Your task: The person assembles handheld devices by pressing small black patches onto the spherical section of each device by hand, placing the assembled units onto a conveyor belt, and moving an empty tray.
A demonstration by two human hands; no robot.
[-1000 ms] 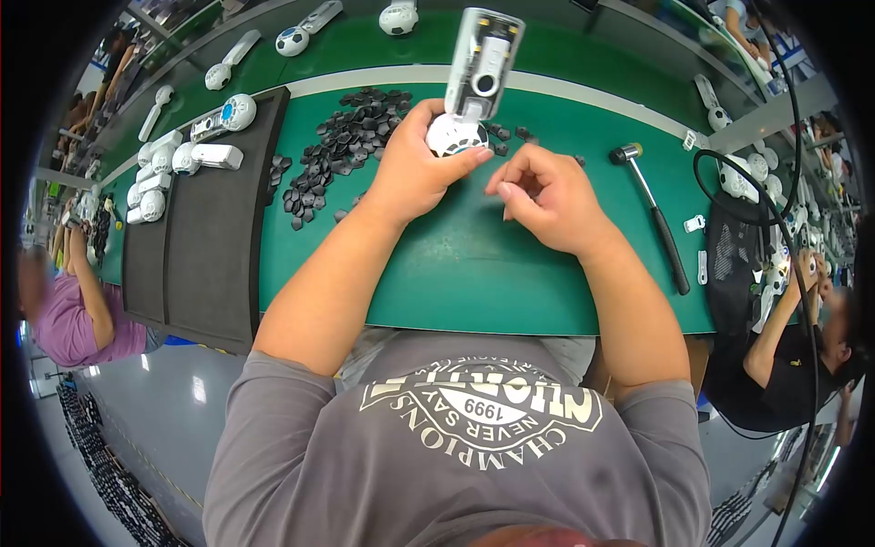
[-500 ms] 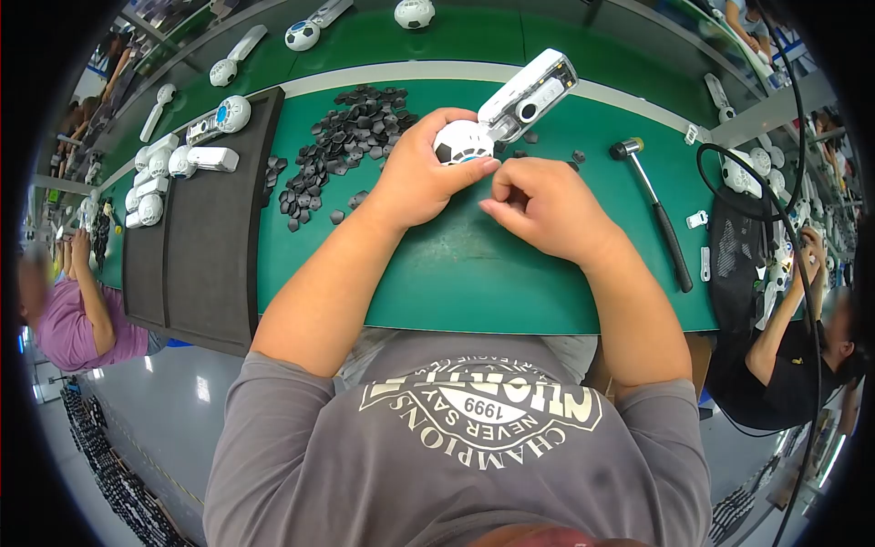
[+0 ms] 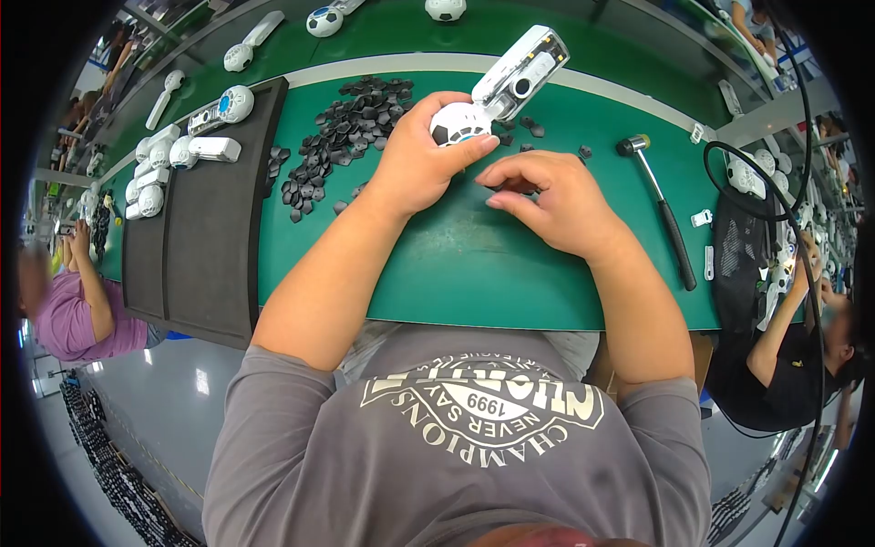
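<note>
At the bottom of the frame is a grey printed shirt (image 3: pixel 456 438); above it, a green table (image 3: pixel 456 273). Right of centre, the right hand (image 3: pixel 556 201) is half curled, a narrow gap between thumb and forefinger; whether it holds a small piece, I cannot tell. The left hand (image 3: pixel 415 164), upper centre, is closed around the round head of a white ball-headed unit (image 3: pixel 462 124), its open casing tilted up to the right. On the left, a dark, divided tray (image 3: pixel 210 237) has several white units (image 3: pixel 153 178) grouped at its upper left; its lower part is bare. A black mesh bag (image 3: pixel 735 251) lies at the right, beside a hammer (image 3: pixel 663 210); its contents cannot be made out. Loose black pieces (image 3: pixel 351 128) are heaped on the table, upper centre-left. Along the top edge, more white units (image 3: pixel 238 57) lie spaced on a green surface (image 3: pixel 383 41).
</note>
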